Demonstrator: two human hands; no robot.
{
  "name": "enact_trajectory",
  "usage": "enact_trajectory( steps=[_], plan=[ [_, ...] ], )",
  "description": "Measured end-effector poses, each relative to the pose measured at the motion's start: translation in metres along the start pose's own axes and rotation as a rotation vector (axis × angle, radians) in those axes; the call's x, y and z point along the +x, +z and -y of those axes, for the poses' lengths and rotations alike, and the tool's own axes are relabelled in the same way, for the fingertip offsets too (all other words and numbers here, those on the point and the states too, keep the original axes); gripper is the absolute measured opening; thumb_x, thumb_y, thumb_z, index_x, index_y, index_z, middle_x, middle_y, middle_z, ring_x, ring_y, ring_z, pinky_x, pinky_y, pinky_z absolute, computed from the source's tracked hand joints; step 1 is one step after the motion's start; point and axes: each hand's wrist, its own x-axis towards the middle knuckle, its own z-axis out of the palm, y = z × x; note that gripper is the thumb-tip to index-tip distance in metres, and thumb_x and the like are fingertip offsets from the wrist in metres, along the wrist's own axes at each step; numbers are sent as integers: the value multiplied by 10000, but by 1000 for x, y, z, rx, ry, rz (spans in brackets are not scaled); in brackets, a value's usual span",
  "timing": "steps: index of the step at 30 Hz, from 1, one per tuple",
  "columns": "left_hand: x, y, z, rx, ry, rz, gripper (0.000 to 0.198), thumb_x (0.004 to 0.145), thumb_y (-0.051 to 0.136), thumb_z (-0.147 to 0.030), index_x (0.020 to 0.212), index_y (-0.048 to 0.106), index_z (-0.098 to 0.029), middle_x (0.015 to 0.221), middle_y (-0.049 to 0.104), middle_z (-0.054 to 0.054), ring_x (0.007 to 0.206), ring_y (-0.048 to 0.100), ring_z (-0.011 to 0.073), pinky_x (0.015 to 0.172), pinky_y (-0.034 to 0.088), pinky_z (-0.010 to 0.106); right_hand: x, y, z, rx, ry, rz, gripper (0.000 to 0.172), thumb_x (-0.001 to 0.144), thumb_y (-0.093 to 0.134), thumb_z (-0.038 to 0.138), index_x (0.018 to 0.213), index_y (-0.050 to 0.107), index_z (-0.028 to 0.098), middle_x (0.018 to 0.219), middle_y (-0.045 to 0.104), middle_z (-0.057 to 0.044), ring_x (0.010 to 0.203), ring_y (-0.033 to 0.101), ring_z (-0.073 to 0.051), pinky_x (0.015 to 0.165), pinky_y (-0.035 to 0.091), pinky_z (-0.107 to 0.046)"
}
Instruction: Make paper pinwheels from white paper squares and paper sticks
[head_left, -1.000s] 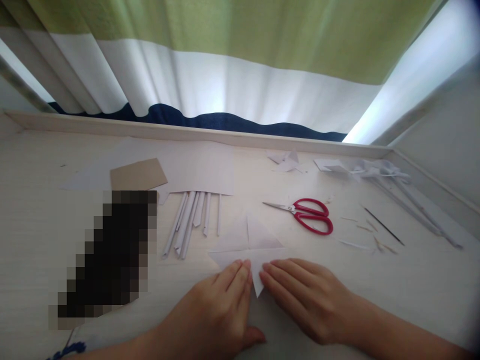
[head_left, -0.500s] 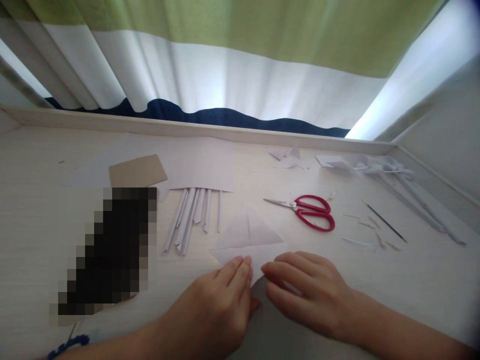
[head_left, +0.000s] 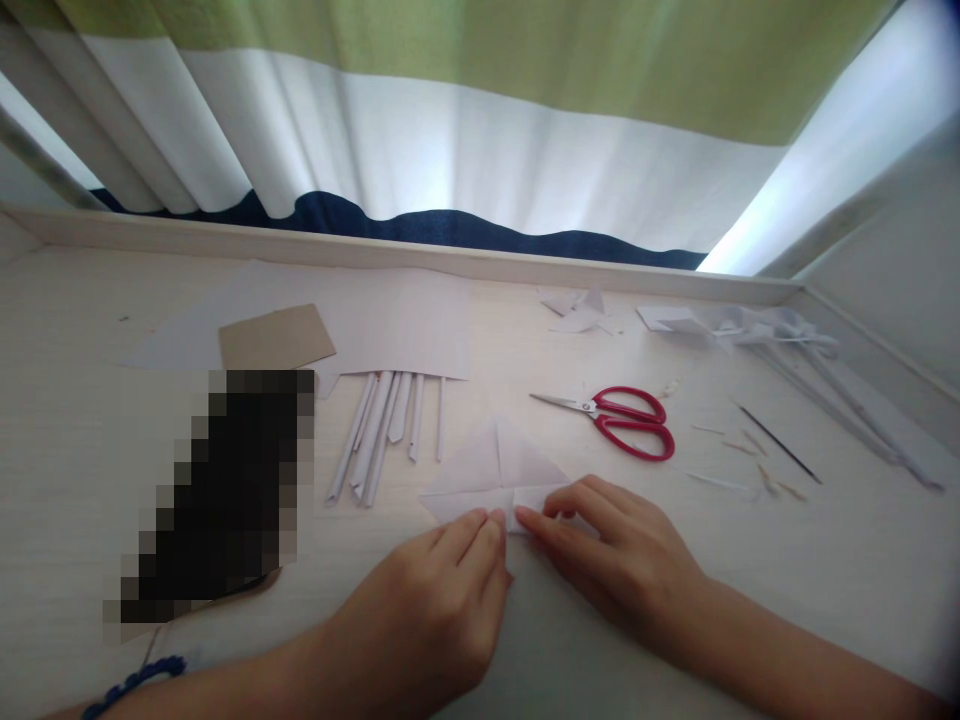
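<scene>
A creased square of white paper [head_left: 491, 465] lies on the pale tabletop at the centre, one corner pointing away from me. Its near part is folded up toward the middle crease. My left hand [head_left: 439, 590] pinches the near edge of the paper, fingers closed together. On the right part of the fold lies my right hand [head_left: 615, 550], its index fingertip pressing the paper beside the left fingers and its other fingers curled. The scissors [head_left: 622, 420] with red handles lie beyond my right hand. Several rolled paper sticks [head_left: 382, 440] lie beyond my left hand.
A large white sheet [head_left: 405, 320] and brown card [head_left: 277, 337] lie at the back left, near a pixelated dark object [head_left: 217, 490]. Paper pinwheel pieces [head_left: 581, 308], a thin dark stick [head_left: 776, 443], small scraps [head_left: 765, 480] and long paper stems [head_left: 832, 395] lie rightward. A raised ledge [head_left: 480, 262] borders the back.
The near corner of the paper has been folded up toward the middle. My right hand has come down onto the fold, its fingertip now close to the left fingers.
</scene>
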Motion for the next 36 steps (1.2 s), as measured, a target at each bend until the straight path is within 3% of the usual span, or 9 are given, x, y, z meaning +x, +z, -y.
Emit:
enact_trajectory(
  steps=[6, 11, 20, 36],
  plan=[
    [0, 1, 1, -40, -4, -6, 158, 816, 478, -102, 867, 620, -55, 887, 655, 135, 821, 618, 231, 678, 547, 317, 3, 2, -3, 48, -20, 51, 255, 866, 440, 173, 1095, 553, 163, 938, 582, -97, 797, 502, -183, 699, 437, -345],
    [1, -1, 4, -61, -6, 18, 161, 811, 473, -102, 892, 604, -58, 871, 649, 130, 793, 621, 229, 620, 552, 304, 1, 2, -4, 53, -24, 73, 274, 882, 404, 173, 1126, 529, 155, 949, 577, -104, 806, 504, -188, 698, 442, -351],
    [1, 2, 5, 30, 10, -47, 259, 817, 489, -137, 1037, 580, -36, 1019, 641, 146, 950, 599, 239, 790, 524, 321, 1, 6, -4, 52, -32, 66, 259, 878, 408, 182, 1086, 554, 125, 932, 578, -110, 788, 502, -182, 687, 458, -342],
    [0, 4, 5, 69, 53, -66, 230, 792, 538, -144, 977, 616, -32, 992, 654, 152, 917, 618, 248, 760, 542, 308, 0, 6, -4, 99, 2, 48, 264, 872, 421, 171, 1100, 553, 148, 938, 570, -107, 794, 487, -184, 697, 449, -343]
  ],
)
